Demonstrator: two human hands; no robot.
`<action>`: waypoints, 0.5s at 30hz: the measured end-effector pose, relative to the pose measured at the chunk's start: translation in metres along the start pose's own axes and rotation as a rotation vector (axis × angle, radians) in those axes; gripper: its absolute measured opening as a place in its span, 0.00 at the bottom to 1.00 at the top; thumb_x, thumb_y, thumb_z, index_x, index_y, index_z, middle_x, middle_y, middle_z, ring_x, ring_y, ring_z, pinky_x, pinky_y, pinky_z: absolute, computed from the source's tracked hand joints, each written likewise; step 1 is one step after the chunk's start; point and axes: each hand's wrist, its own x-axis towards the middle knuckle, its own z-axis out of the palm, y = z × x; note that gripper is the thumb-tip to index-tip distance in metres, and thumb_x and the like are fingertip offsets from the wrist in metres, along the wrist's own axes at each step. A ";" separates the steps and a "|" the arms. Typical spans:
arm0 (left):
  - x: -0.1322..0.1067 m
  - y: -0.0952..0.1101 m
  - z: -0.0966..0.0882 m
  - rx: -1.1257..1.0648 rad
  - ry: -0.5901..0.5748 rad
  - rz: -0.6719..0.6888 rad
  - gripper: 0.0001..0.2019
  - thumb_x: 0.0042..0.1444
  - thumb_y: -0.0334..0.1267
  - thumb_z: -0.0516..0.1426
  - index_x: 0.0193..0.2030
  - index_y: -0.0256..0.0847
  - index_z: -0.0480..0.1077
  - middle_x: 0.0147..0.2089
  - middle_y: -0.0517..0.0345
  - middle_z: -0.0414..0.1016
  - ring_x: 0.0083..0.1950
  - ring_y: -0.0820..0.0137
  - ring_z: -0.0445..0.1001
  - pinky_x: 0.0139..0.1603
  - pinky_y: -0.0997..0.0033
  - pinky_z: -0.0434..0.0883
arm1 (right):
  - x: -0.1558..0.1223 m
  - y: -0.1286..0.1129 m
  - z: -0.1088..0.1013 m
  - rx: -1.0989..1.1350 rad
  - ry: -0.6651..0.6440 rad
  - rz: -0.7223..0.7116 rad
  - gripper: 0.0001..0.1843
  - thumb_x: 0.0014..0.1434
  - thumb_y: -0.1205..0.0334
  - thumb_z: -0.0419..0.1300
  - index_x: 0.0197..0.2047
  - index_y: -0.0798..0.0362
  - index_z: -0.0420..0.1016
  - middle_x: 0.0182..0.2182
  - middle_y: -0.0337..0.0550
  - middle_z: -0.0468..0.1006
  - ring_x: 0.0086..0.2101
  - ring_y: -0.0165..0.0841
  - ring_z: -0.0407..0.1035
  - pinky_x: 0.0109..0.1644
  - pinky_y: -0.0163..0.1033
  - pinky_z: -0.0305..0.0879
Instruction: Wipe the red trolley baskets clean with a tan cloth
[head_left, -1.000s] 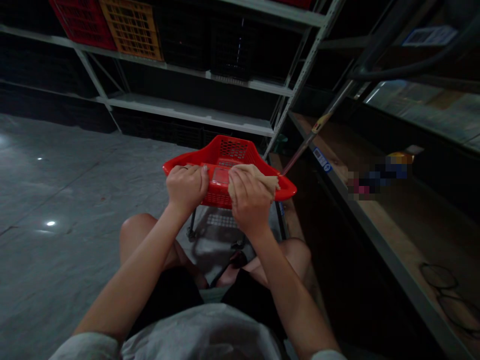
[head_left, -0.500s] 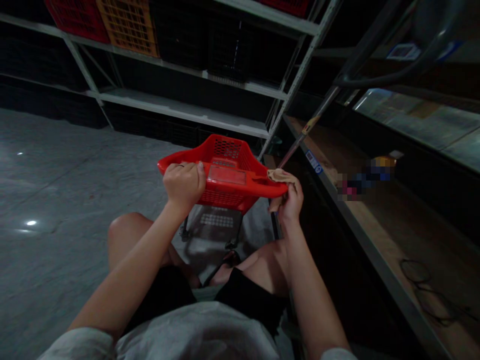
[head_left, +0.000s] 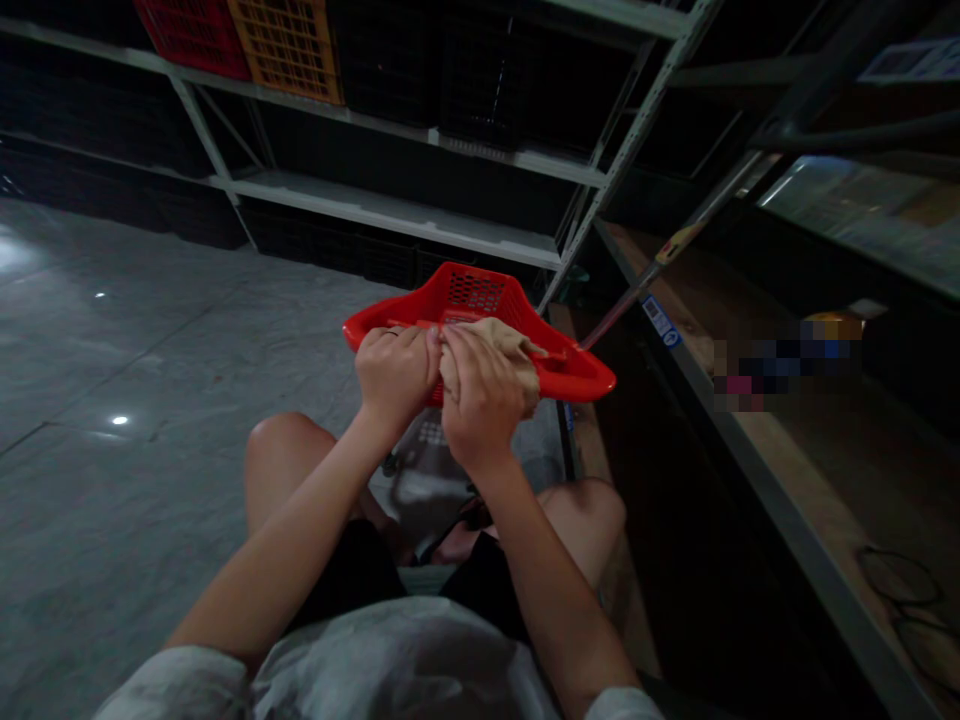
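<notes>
In front of my knees stands a small red plastic shopping cart (head_left: pixel 577 380) with a perforated basket. My left hand (head_left: pixel 397 370) is wrapped round the left part of its handle bar. Right beside it, my right hand (head_left: pixel 484 390) presses a beige cloth (head_left: pixel 495 335) over the middle of the same bar, fingers curled across the top. The cloth hides much of the bar there, and its folds stick out past my fingers on the right. The cart's lower frame and wheels are mostly hidden behind my hands and legs.
A metal shelf rack (head_left: pixel 450 225) stands behind the cart, holding a red crate (head_left: pixel 195 35), a yellow crate (head_left: pixel 289 50) and dark crates. Along my right runs a wooden shelf (head_left: pixel 787 470) with a cable (head_left: pixel 900 580) and a blurred object. A pole (head_left: pixel 675 245) leans there. Grey floor (head_left: pixel 112 340) lies left.
My right hand has slid the cloth leftward along the handle, from the right end to the middle beside my left hand. The left hand keeps its hold. The view has shifted slightly.
</notes>
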 end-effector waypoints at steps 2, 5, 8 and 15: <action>-0.002 0.002 -0.003 -0.017 -0.036 0.026 0.25 0.73 0.40 0.43 0.34 0.41 0.79 0.33 0.48 0.82 0.35 0.62 0.78 0.42 0.59 0.68 | 0.013 -0.004 -0.002 0.029 -0.065 -0.026 0.23 0.72 0.63 0.47 0.66 0.49 0.71 0.61 0.46 0.78 0.62 0.36 0.70 0.69 0.46 0.64; -0.004 0.004 -0.012 -0.052 -0.066 0.037 0.25 0.74 0.40 0.41 0.53 0.38 0.79 0.45 0.47 0.84 0.41 0.61 0.80 0.46 0.60 0.70 | 0.012 0.006 -0.015 -0.008 -0.078 -0.035 0.25 0.72 0.64 0.47 0.68 0.51 0.68 0.64 0.48 0.76 0.65 0.36 0.67 0.71 0.47 0.62; -0.002 0.007 -0.025 -0.108 -0.121 0.045 0.25 0.75 0.45 0.41 0.68 0.41 0.69 0.60 0.47 0.80 0.48 0.62 0.81 0.50 0.62 0.72 | -0.008 0.031 -0.036 -0.107 -0.071 -0.044 0.27 0.71 0.65 0.48 0.71 0.49 0.64 0.66 0.49 0.73 0.68 0.37 0.64 0.74 0.52 0.55; 0.006 0.015 -0.036 -0.292 -0.205 0.007 0.24 0.75 0.47 0.43 0.69 0.44 0.67 0.65 0.51 0.76 0.58 0.60 0.79 0.58 0.61 0.74 | -0.031 0.067 -0.059 -0.214 0.064 0.070 0.25 0.72 0.60 0.49 0.70 0.46 0.65 0.63 0.49 0.76 0.65 0.42 0.67 0.71 0.58 0.58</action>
